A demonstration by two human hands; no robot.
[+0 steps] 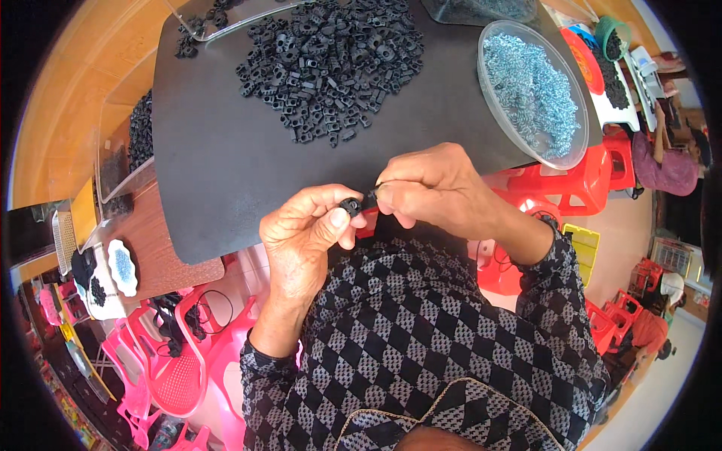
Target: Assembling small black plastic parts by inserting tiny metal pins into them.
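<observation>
My left hand (pixel 297 237) pinches a small black plastic cord-lock part (pixel 350 206) between thumb and fingers, and a round opening in it shows. Close to its right, my right hand (pixel 444 192) is closed, with a tiny dark piece (pixel 371 196) at its fingertips, too small to name. Whether the two pieces touch I cannot tell. Both hands are just off the near edge of the dark table (pixel 226 173). A heap of similar black plastic parts (pixel 331 60) lies farther back on it.
A clear round tub (pixel 483 86) of small bluish metal springs (pixel 530 90) stands at the table's right. Clear bins with black parts (pixel 141 131) are at the left. Red stools (pixel 587 184) and pink chairs (pixel 177 376) surround the table. Another person (pixel 665 165) sits at far right.
</observation>
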